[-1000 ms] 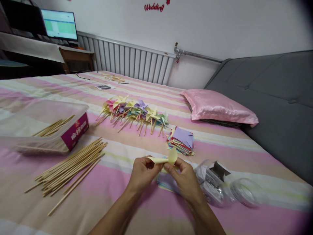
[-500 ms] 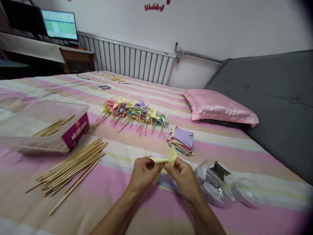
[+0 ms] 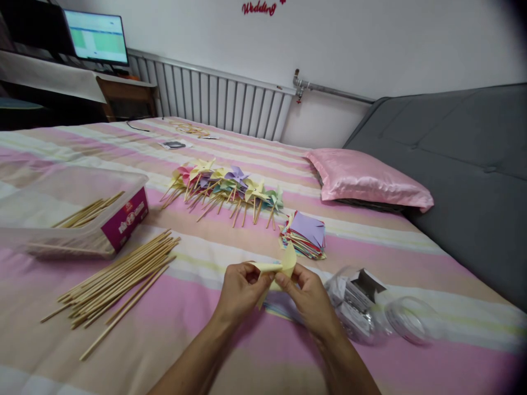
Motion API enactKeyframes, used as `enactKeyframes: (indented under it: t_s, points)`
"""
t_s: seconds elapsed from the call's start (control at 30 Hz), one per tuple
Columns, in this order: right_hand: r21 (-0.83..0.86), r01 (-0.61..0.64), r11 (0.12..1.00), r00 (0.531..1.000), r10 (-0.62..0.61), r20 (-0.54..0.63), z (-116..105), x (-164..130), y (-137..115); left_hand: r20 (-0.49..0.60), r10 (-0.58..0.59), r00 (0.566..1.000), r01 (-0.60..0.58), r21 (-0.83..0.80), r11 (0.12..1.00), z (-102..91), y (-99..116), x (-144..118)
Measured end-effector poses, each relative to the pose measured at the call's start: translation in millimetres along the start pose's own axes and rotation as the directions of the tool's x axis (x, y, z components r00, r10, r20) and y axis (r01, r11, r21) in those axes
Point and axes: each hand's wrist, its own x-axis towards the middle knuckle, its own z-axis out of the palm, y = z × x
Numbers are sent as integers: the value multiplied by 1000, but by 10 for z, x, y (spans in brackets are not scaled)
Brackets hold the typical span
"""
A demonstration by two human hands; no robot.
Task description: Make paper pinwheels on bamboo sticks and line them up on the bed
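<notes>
Skewers (image 3: 115, 288) left, jar (image 3: 356, 307) right — between, bare.

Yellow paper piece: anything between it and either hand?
Nothing visible. Both the left hand and the right hand already pinch the yellow paper piece directly, held above the striped bedsheet. The wooden sticks and the clear jar lie off to either side.

Matt yellow paper piece (image 3: 280, 267); thin wooden sticks (image 3: 119, 280); glossy satin pillow (image 3: 370, 178); clear plastic jar (image 3: 358, 307); striped cloth bedsheet (image 3: 197, 340).
</notes>
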Motion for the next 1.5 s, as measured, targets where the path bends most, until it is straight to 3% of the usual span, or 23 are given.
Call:
enactKeyframes:
  t_s: [0.2, 0.43, 0.8, 1.5]
  points:
    - [16, -11, 1000, 1000, 11, 14, -2, 5, 14, -31, 59, 998, -55, 114, 992, 7, 42, -21]
    - [22, -16, 1000, 999, 15, 31, -10, 10, 17, -19, 2, 1000, -1, 43, 999, 5, -2, -8]
    - [-28, 11, 1000, 1000, -11, 16, -15, -8, 3, -12, 35, 999, -34, 37, 999, -6, -31, -3]
    - [-57, 19, 998, 1000, -19, 10, -10, -1, 4, 10, 10, 1000, -9, -140, 990, 23, 34, 20]
